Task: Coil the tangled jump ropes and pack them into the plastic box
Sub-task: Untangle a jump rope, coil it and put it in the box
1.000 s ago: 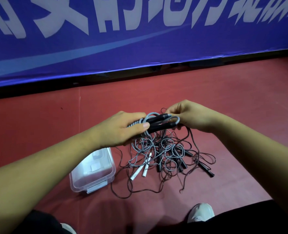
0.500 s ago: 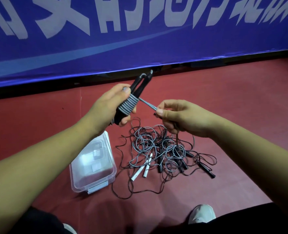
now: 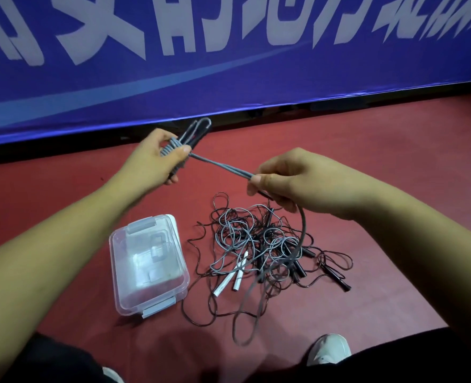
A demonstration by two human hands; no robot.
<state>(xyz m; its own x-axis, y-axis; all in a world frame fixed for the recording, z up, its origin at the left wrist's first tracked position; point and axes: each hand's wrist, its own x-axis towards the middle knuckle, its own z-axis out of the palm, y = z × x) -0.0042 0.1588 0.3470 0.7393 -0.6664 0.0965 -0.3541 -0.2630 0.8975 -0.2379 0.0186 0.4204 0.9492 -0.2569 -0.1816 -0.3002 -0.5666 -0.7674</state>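
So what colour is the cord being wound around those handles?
Grey: the cord wraps around black handles, clearest in the head view.

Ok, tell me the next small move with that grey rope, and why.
Probably wind another turn: the left hand grips the black handles already wrapped in grey rope, the right hand pinches a taut stretch of it, and a long loose loop hangs to the floor unwound.

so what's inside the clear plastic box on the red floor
Through the closed clear plastic box only pale blurry patches show, perhaps labels or glare; no rope is visible inside. The hazy plastic hides finer detail.
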